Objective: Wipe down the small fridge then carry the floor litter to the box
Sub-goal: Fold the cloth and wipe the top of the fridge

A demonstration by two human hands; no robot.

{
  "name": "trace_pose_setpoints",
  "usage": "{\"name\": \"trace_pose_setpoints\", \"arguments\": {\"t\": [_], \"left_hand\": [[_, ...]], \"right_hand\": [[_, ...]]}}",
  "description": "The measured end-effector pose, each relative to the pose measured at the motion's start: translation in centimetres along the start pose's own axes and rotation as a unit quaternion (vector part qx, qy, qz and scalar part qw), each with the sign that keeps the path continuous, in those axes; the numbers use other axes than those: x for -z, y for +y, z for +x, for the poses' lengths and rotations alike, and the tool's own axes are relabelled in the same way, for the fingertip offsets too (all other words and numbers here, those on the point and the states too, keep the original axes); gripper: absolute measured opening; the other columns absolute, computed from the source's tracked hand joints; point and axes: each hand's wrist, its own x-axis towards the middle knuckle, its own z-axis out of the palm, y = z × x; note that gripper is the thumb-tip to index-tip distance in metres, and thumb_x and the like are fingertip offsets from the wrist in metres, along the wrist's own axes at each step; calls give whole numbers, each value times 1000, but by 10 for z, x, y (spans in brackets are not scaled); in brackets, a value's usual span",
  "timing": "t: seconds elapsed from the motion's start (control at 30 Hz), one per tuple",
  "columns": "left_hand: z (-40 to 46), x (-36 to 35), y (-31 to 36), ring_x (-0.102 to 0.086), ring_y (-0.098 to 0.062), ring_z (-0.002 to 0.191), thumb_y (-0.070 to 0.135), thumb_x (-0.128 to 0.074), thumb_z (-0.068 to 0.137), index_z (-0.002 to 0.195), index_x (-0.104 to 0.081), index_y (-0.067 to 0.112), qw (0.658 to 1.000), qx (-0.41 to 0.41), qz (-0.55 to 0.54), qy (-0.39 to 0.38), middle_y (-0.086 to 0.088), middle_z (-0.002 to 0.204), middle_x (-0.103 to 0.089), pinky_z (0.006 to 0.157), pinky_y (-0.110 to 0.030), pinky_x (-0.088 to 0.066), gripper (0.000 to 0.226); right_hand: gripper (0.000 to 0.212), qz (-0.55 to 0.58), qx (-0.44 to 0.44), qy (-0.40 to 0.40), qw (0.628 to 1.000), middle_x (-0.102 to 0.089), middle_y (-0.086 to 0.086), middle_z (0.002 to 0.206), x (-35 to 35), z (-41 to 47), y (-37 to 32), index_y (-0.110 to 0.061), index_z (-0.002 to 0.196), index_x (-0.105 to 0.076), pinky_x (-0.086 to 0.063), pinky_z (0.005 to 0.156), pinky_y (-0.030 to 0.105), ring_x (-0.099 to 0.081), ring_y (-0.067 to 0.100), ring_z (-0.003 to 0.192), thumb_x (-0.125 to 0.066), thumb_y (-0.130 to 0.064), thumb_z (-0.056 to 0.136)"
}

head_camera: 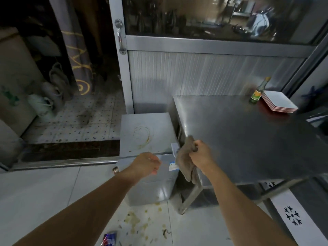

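Clamped in the right hand [199, 153], the cloth [186, 164] hangs beside the small fridge [147, 134], ready for wiping; left hand [147, 163] hovers loosely open, empty.

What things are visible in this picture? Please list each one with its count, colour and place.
small fridge: one, grey-white, on the floor left of the table
table: one, steel, right
cloth: one, brown-grey, in the right hand
bottle: one, dark with yellow label, far table corner
plates: one stack, white with red edges, beside the bottle
wrapper: one, blue and red, on the floor
food scraps: several, yellowish, floor before the fridge
left hand: empty, over the fridge front
right hand: gripping the cloth
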Motion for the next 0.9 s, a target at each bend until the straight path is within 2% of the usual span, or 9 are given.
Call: {"name": "trace_pose_setpoints", "arguments": {"t": [0.1, 0.2, 0.27, 0.37, 0.47, 0.57, 0.73, 0.83, 0.9], "left_hand": [[-6, 51, -12, -64, -23, 86, 8, -61, 84, 102, -59, 13, 999, -11, 31, 27, -14, 105, -62, 53, -18, -44, 19], [-11, 105, -26, -52, -25, 116, 13, -67, 82, 134, -42, 12, 999, -28, 33, 2, -8, 131, -49, 86, -28, -43, 57], [-21, 140, -33, -46, -25, 122, 13, -66, 82, 142, -30, 11, 998, -39, -9, -38, -7, 138, -41, 89, -29, -40, 70], [-34, 190, -43, -55, -28, 113, 2, -58, 79, 128, -49, 4, 990, -43, -58, -122, -13, 125, -57, 99, -39, -44, 50], [-43, 225, -53, -63, -29, 99, -7, -54, 79, 105, -61, 5, 976, -54, -138, -162, -17, 106, -67, 90, -42, -51, 29], [-41, 250, -56, -66, -25, 92, -8, -67, 74, 109, -58, 6, 973, -60, -182, -128, -11, 100, -68, 81, -38, -54, 39], [-23, 270, -51, -57, -4, 72, 14, -82, 66, 91, -60, 16, 983, -184, -11, 25, 7, 82, -62, 54, -7, -44, 33], [-11, 279, -46, -57, -2, 67, 18, -81, 67, 73, -58, 27, 956, -272, 97, 49, 12, 70, -60, 53, -10, -46, 26], [-2, 284, -41, -50, -15, 59, 8, -70, 71, 59, -45, 24, 917, -311, 234, 86, 5, 61, -52, 54, -29, -42, 32]], "right_hand": [[20, 32, 32, -71, 996, -61, 3, 79, -17, -28, -52, -15, 87, -58, -40, 51, 4, -56, 12, 69, -58, 5, 82], [25, 57, 46, -148, 986, -66, 21, 93, -37, -63, -108, -9, 96, -64, -51, 75, 35, -63, 29, 87, -57, 10, 81], [30, 80, 53, -191, 977, -65, 19, 98, -53, -86, -146, -10, 102, -63, -49, 89, 45, -62, 30, 94, -55, 12, 83], [33, 100, 72, -238, 963, -64, 12, 100, -75, -112, -196, -12, 106, -62, -48, 93, 42, -61, 23, 95, -54, 12, 85], [31, 98, 83, -244, 961, -66, 0, 93, -91, -126, -229, -15, 105, -63, -55, 75, 25, -64, 11, 87, -58, 8, 85], [27, 117, 75, -213, 967, -68, -3, 92, -100, -131, -242, -19, 99, -65, -53, 68, 17, -67, 6, 84, -66, 2, 82], [30, 57, 66, -194, 977, -63, 2, 82, -117, -125, -238, -18, 79, -60, -51, 71, 28, -62, 18, 81, -72, 8, 72], [37, -35, 143, -84, 986, -51, 6, 74, -131, -111, -234, -18, 64, -44, -40, 66, 31, -47, 16, 72, -59, 15, 73], [37, -120, 184, -12, 976, -50, 1, 74, -134, -101, -225, -22, 65, -42, -40, 68, 32, -45, 15, 72, -53, 12, 78]]}}
